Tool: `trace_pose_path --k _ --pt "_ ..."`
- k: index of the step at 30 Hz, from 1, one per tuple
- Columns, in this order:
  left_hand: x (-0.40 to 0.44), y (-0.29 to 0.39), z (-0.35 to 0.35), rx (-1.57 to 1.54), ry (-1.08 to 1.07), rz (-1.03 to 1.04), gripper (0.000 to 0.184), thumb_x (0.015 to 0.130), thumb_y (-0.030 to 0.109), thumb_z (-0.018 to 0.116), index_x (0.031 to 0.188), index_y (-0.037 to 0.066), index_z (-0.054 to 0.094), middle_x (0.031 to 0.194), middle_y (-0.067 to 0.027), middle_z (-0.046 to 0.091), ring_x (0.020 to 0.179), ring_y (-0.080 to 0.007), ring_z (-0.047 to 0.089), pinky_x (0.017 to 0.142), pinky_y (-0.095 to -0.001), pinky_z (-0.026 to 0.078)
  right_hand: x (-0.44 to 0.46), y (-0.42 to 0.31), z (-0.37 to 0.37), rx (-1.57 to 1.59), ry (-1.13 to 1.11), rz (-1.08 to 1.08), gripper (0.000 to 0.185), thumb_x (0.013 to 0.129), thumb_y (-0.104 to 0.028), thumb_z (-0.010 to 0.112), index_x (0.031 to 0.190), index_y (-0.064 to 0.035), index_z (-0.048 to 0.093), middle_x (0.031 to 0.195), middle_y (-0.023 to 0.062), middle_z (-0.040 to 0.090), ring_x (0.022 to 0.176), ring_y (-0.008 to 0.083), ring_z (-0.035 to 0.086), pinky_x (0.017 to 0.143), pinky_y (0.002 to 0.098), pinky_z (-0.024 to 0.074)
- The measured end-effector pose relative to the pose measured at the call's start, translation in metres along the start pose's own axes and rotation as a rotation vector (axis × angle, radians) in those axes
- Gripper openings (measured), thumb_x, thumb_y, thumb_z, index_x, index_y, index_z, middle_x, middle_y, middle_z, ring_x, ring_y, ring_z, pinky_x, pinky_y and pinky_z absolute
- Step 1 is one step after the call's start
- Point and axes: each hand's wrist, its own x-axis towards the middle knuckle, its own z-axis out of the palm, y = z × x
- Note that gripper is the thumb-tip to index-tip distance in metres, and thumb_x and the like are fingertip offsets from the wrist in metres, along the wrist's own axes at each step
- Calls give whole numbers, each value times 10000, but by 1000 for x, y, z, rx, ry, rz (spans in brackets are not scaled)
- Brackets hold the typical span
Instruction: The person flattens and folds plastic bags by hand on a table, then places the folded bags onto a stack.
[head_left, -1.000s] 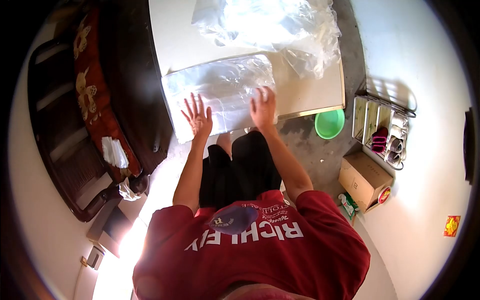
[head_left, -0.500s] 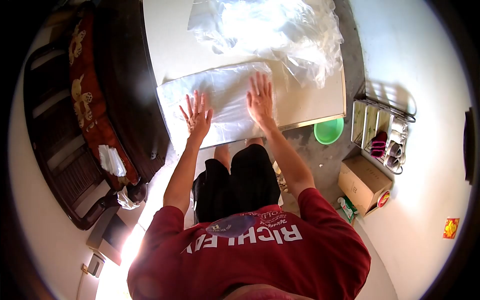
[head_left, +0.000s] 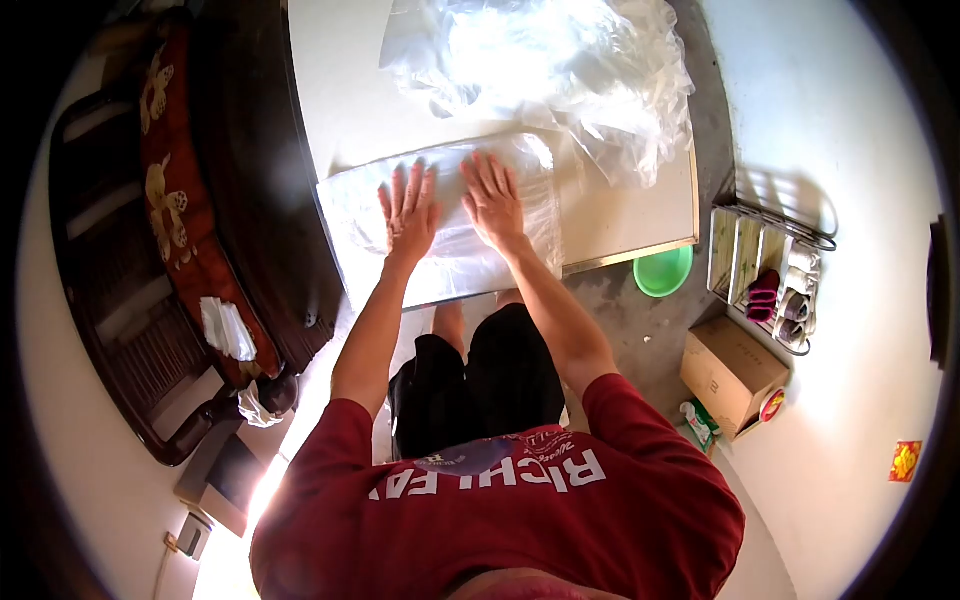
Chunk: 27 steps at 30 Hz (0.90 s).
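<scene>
Clear plastic, looking like a flat stack of bags or a folded sheet [head_left: 350,210], lies along the near edge of the white table [head_left: 340,100]. My left hand [head_left: 410,218] rests palm down on it with fingers stretched out. Beside it, my right hand [head_left: 493,205] also lies flat on the plastic, fingers extended and slightly apart. A small gap separates the two hands, and neither grips anything. Farther back on the table sits a crumpled heap of clear plastic [head_left: 600,90], partly washed out by glare.
A green basin [head_left: 663,272] stands on the floor under the table's right corner. To the right are a shoe rack [head_left: 765,275] with shoes and a cardboard box [head_left: 732,375]. A dark wooden bench [head_left: 130,340] with a red floral cover [head_left: 170,200] runs along the left.
My right hand has slid left across the plastic, toward my left hand. My left hand has shifted slightly right and its fingers are closer together.
</scene>
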Motion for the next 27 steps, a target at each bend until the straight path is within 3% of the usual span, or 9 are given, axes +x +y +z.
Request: trace_pose_path --k 3,4,6,8,12,16,17,21,27 --pt "-5 -36 8 21 152 -128 633 886 388 450 1402 105 216 1468 -95 159 1356 -325 94 1074 -515 50 1 30 -7 -242 28 77 505 932 -372 356 1388 -171 276 1461 65 197 1356 210 144 1110 391 66" --pt "-10 -51 10 1 194 -160 639 895 395 427 1407 94 193 1473 -110 137 1357 -324 84 1076 -506 41 1 36 -15 -225 109 84 476 918 -318 409 1353 -134 350 1443 51 258 1334 213 225 1080 411 166" --pt "-16 -71 5 5 219 -194 627 915 398 374 1392 32 195 1461 -134 167 1354 -316 119 1078 -494 46 1 44 -29 -159 5 75 530 919 -280 408 1398 -126 240 1464 79 184 1356 235 148 1106 403 109" --pt "-20 -76 0 85 181 -198 601 932 391 336 1393 32 196 1462 -135 164 1358 -307 108 1077 -497 36 0 34 -26 -129 53 100 536 909 -241 426 1394 -104 241 1463 93 180 1355 251 146 1103 418 121" --pt "-16 -34 -2 13 158 -195 587 941 355 312 1407 38 147 1477 -128 105 1362 -321 57 1076 -506 17 -1 -15 -13 -77 102 85 548 886 -170 465 1376 -44 253 1455 135 177 1350 286 148 1098 462 130" --pt "-42 22 -1 -127 127 -110 596 893 234 407 1396 16 170 1464 -154 137 1353 -353 88 1068 -529 53 -37 -65 -7 41 50 84 576 842 -182 506 1350 -17 292 1429 167 229 1327 340 194 1078 461 179" --pt "-50 25 5 -162 104 -137 578 890 239 406 1387 18 209 1456 -143 180 1349 -352 114 1068 -525 65 -47 -66 0 108 122 88 548 823 -143 516 1324 -11 340 1398 142 309 1293 331 276 1031 488 240" --pt "-68 5 17 -36 148 -110 563 886 274 406 1376 35 266 1441 -112 246 1340 -332 171 1070 -508 86 -68 -34 -5 -69 14 101 503 845 -200 494 1314 -55 382 1389 65 349 1280 224 320 1050 448 210" --pt "-78 -25 4 0 246 -186 553 885 254 391 1359 -7 279 1414 -160 286 1313 -332 246 1066 -461 148 -77 16 -37 -159 58 129 470 852 -190 462 1309 -101 397 1377 53 368 1282 210 319 1060 409 213"
